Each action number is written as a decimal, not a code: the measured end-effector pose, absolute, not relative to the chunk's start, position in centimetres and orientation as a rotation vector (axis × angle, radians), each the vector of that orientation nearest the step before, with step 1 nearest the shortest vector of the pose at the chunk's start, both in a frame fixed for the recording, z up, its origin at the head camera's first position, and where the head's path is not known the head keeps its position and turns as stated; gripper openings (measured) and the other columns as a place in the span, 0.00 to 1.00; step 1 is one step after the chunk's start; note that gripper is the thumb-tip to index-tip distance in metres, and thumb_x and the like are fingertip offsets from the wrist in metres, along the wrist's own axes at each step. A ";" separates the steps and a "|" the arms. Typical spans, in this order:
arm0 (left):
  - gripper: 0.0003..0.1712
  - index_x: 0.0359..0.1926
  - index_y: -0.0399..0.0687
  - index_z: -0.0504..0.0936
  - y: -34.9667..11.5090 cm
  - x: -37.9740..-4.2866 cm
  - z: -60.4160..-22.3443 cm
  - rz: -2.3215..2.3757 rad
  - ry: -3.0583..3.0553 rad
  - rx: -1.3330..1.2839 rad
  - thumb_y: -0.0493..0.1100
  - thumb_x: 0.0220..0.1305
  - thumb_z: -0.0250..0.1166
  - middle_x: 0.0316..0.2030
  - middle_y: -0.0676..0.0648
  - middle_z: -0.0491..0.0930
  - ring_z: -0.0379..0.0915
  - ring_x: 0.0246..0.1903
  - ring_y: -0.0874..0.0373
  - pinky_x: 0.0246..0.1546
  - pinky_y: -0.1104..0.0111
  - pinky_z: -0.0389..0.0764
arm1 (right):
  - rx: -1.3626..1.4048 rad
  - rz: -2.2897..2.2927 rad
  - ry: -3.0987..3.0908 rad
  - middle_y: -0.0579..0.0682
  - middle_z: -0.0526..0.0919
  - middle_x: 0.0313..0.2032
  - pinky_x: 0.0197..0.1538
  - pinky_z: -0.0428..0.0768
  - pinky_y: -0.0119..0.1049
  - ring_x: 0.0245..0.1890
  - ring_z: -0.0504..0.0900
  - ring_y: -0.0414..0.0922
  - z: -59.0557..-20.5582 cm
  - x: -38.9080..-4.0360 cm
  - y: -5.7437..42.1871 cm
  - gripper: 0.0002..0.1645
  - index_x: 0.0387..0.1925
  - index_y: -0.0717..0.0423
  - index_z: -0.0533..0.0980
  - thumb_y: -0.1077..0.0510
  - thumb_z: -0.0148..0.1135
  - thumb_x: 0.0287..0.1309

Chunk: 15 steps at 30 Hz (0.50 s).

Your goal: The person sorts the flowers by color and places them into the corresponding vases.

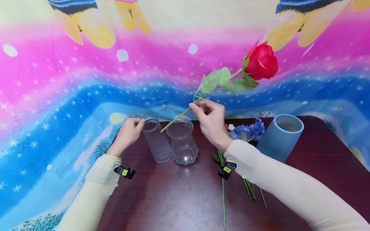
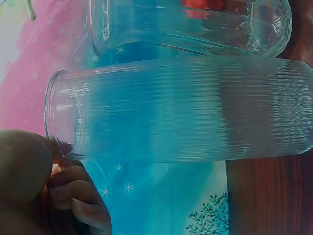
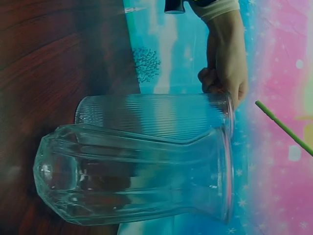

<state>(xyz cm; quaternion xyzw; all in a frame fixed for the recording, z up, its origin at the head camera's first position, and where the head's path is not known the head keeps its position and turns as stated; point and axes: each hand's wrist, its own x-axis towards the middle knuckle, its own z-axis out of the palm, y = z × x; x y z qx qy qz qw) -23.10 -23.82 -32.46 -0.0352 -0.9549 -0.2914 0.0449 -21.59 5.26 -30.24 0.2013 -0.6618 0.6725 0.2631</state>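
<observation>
My right hand [image 1: 212, 122] pinches the green stem of a red rose [image 1: 261, 61], which slants with its bloom up to the right. The bare stem end [image 3: 281, 125] hangs near the mouths of two clear glass vases. With thumb and fingers, my left hand [image 1: 128, 134] pinches the rim of the ribbed cylindrical vase [image 2: 171, 112], which stands upright on the table. Right beside it stands the second glass vase [image 1: 185, 147], with a flared neck and faceted base.
A blue-grey vase [image 1: 280, 138] stands at the right on the dark wooden table [image 1: 173, 199]. Blue flowers [image 1: 247, 131] lie beside it, their stems partly behind my right forearm. A patterned cloth [image 1: 162, 61] hangs behind the table.
</observation>
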 end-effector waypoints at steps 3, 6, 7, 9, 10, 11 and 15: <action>0.27 0.22 0.49 0.63 -23.9 -23.1 -32.5 -0.896 -2.921 -0.108 0.55 0.79 0.45 0.16 0.52 0.58 0.56 0.19 0.54 0.25 0.64 0.63 | 0.547 1.814 -1.795 0.45 0.62 0.18 0.30 0.63 0.33 0.20 0.60 0.41 -29.9 -21.8 4.8 0.14 0.25 0.65 0.79 0.60 0.68 0.63; 0.27 0.22 0.49 0.62 -23.9 -23.1 -32.5 -0.906 -2.919 -0.106 0.56 0.79 0.45 0.16 0.52 0.58 0.56 0.18 0.54 0.25 0.64 0.63 | 0.548 1.820 -1.799 0.44 0.63 0.17 0.29 0.62 0.32 0.19 0.61 0.40 -29.5 -22.2 4.3 0.13 0.27 0.65 0.80 0.60 0.68 0.63; 0.27 0.22 0.49 0.62 -23.9 -23.1 -32.5 -0.909 -2.917 -0.107 0.57 0.79 0.45 0.16 0.52 0.57 0.56 0.18 0.55 0.25 0.64 0.63 | 0.548 1.826 -1.798 0.44 0.63 0.17 0.28 0.61 0.32 0.19 0.61 0.41 -29.4 -22.3 4.1 0.12 0.28 0.66 0.81 0.60 0.68 0.63; 0.27 0.21 0.49 0.61 -23.9 -23.2 -32.5 -0.913 -2.912 -0.109 0.56 0.79 0.45 0.16 0.52 0.57 0.56 0.18 0.55 0.25 0.64 0.62 | 0.545 1.831 -1.804 0.44 0.62 0.17 0.28 0.61 0.32 0.19 0.61 0.41 -29.3 -22.5 3.8 0.12 0.29 0.67 0.82 0.60 0.68 0.63; 0.27 0.21 0.49 0.61 -23.9 -23.2 -32.4 -0.915 -2.909 -0.109 0.56 0.79 0.45 0.16 0.52 0.57 0.56 0.18 0.55 0.25 0.64 0.62 | 0.543 1.830 -1.810 0.44 0.62 0.17 0.28 0.61 0.32 0.19 0.61 0.41 -29.3 -22.6 3.7 0.12 0.29 0.67 0.82 0.60 0.68 0.63; 0.27 0.21 0.49 0.61 -23.9 -23.2 -32.4 -0.916 -2.907 -0.108 0.56 0.79 0.45 0.16 0.52 0.57 0.56 0.18 0.55 0.24 0.64 0.62 | 0.542 1.827 -1.816 0.45 0.62 0.17 0.28 0.61 0.32 0.19 0.61 0.41 -29.3 -22.7 3.5 0.12 0.30 0.67 0.82 0.59 0.68 0.64; 0.27 0.21 0.48 0.61 -23.8 -23.2 -32.5 -0.912 -2.905 -0.109 0.55 0.79 0.46 0.16 0.52 0.57 0.56 0.18 0.54 0.24 0.64 0.62 | 0.534 1.816 -1.843 0.47 0.61 0.17 0.29 0.61 0.32 0.19 0.61 0.41 -29.3 -23.0 3.0 0.13 0.29 0.67 0.82 0.59 0.68 0.64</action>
